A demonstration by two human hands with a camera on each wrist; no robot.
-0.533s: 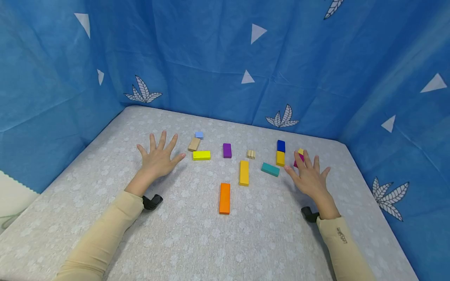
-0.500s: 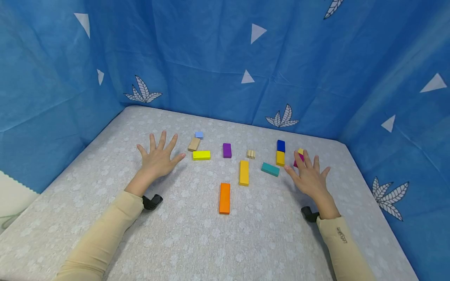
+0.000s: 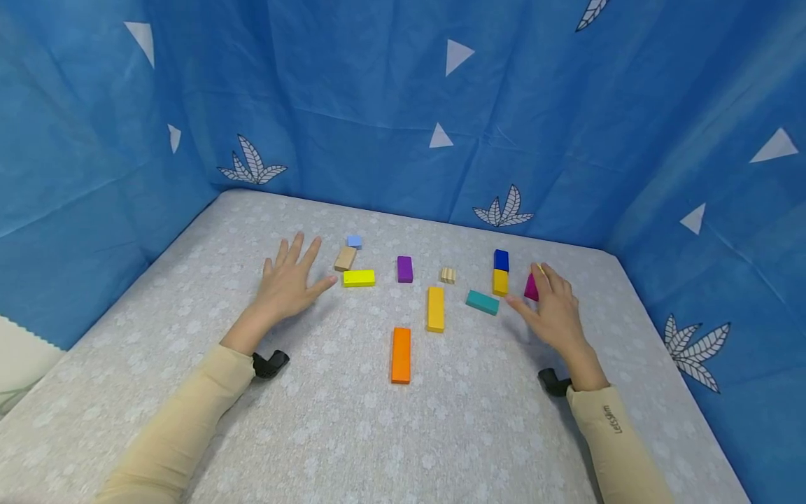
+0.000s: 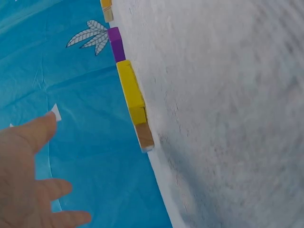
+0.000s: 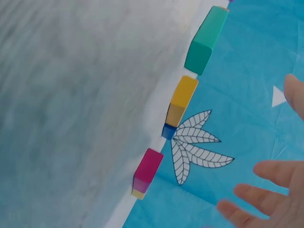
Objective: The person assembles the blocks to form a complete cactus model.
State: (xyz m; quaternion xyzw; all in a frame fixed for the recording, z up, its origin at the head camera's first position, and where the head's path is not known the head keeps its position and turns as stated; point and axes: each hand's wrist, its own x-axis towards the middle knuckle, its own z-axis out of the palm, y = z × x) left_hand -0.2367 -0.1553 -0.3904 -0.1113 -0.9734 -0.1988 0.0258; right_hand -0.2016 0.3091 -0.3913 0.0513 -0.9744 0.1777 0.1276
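Note:
My left hand point(image 3: 285, 285) hovers over the table at the left, fingers straight and holding nothing. A bright yellow block point(image 3: 359, 278) lies just right of its thumb, with a tan wooden block point(image 3: 345, 258) and a light blue block point(image 3: 355, 241) behind. On the right, my right hand point(image 3: 555, 313) is also above the table and holds nothing. It partly covers a magenta block point(image 3: 532, 288) in the head view; the right wrist view shows that magenta block point(image 5: 148, 170) apart from the fingers point(image 5: 259, 197). Left of the right thumb lies a teal block point(image 3: 483, 302).
Between the hands lie an orange block point(image 3: 401, 355), a long amber block point(image 3: 436, 309), a purple block point(image 3: 405, 269) and a small striped wooden piece point(image 3: 448, 276). A dark blue block point(image 3: 501, 260) touches a short amber block point(image 3: 500, 283). Blue curtain point(image 3: 378, 105) surrounds the table point(image 3: 352, 434).
The fingers of both hands have drawn closer together from a wide spread. The head view has shifted very slightly; the blocks lie as before.

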